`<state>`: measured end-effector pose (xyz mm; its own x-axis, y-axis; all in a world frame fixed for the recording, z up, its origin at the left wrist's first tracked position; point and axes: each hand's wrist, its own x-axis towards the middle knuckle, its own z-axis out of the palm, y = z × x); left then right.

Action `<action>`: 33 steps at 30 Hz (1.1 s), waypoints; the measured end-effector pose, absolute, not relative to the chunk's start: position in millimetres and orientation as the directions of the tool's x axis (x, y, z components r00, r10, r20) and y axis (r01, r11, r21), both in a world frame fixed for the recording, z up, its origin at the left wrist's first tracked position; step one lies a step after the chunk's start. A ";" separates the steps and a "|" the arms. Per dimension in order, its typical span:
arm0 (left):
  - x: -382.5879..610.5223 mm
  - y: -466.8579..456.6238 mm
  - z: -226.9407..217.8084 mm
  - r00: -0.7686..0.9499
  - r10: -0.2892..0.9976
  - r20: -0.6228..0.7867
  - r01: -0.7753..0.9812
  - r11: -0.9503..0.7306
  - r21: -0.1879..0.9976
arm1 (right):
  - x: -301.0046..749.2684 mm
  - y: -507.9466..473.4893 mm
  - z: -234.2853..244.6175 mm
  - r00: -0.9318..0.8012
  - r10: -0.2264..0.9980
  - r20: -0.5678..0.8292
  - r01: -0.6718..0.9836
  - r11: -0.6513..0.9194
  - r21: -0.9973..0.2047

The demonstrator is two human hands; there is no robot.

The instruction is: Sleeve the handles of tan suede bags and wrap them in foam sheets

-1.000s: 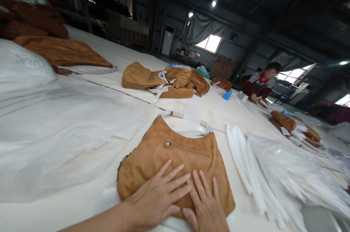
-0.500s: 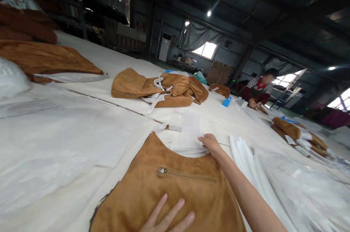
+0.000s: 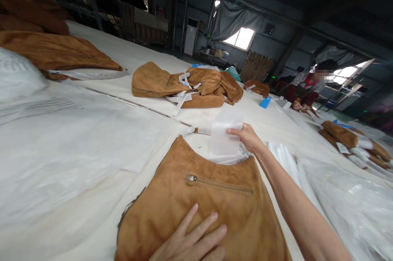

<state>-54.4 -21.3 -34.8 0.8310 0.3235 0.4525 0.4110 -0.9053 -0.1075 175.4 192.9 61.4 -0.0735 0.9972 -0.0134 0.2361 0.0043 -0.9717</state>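
A tan suede-like handbag (image 3: 227, 212) lies in front of me with its zipped pocket facing up. My left hand (image 3: 193, 236) rests on the bag below the zip, palm down and fingers spread. Beyond the bag's curved top edge, my right hand (image 3: 248, 137) pinches a translucent white sheet (image 3: 225, 136) between thumb and fingers. The sheet stands up off the table behind the bag's opening. Near the bag's upper left corner lies its strap end (image 3: 196, 130), partly wrapped in white material.
Clear plastic bags (image 3: 73, 142) cover the table at left, with another plastic pile (image 3: 346, 191) at right. White rolled strips (image 3: 282, 156) lie beside my right forearm. More tan bags (image 3: 184, 85) are farther back. A co-worker (image 3: 307, 85) works at the far right.
My right hand has lifted the translucent sheet up off the table. My left hand stays flat on the bag. The view has shifted slightly.
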 end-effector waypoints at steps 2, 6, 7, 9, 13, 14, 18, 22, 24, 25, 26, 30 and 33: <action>-56.0 -27.0 -25.5 0.825 0.388 0.412 0.422 -0.907 0.010 | 172.1 166.6 76.7 -0.135 0.989 0.053 0.265 0.087 -0.960; -55.5 -34.7 -9.3 0.815 0.486 0.317 0.414 -0.870 0.269 | 169.2 92.4 76.9 -0.282 0.932 0.229 0.426 0.335 -0.840; -54.6 -35.6 -7.9 0.807 0.498 0.318 0.405 -0.858 0.317 | 169.4 72.5 70.6 -0.318 0.913 0.255 0.451 0.382 -0.807; -52.4 -37.1 -9.0 0.776 0.516 0.363 0.375 -0.840 0.393 | 171.1 36.0 53.6 -0.406 0.866 0.292 0.460 0.470 -0.753; -50.5 -41.3 -18.1 0.650 0.586 0.484 0.324 -0.790 0.520 | 177.5 -11.8 19.4 -0.547 0.785 0.291 0.463 0.574 -0.676; -50.8 -42.3 -19.5 0.591 0.622 0.513 0.321 -0.765 0.558 | 179.3 -18.1 13.5 -0.568 0.778 0.268 0.481 0.578 -0.660; -53.7 -43.4 -19.3 0.232 0.736 0.636 0.276 -0.677 0.682 | 184.5 -27.9 3.9 -0.618 0.764 0.189 0.553 0.592 -0.586; -56.1 -41.1 -17.8 0.168 0.728 0.665 0.326 -0.678 0.659 | 184.8 -24.8 7.7 -0.677 0.721 0.147 0.572 0.641 -0.511; -55.9 -40.3 -18.4 0.379 0.686 0.621 0.348 -0.727 0.592 | 184.7 -25.6 10.7 -0.702 0.700 0.127 0.573 0.663 -0.482; -55.3 -40.1 -19.0 0.481 0.650 0.589 0.349 -0.758 0.552 | 185.0 -29.0 12.1 -0.704 0.698 0.133 0.578 0.672 -0.463; -54.4 -40.0 -19.8 0.558 0.613 0.559 0.348 -0.785 0.513 | 185.7 -35.5 13.4 -0.695 0.702 0.156 0.586 0.679 -0.442; -49.7 -39.7 -22.6 0.630 0.555 0.544 0.367 -0.829 0.421 | 190.3 -96.1 14.6 -0.603 0.703 0.376 0.584 0.711 -0.392; -48.0 -39.7 -23.1 0.647 0.528 0.550 0.363 -0.847 0.387 | 195.1 -156.7 4.1 -0.584 0.683 0.438 0.602 0.727 -0.330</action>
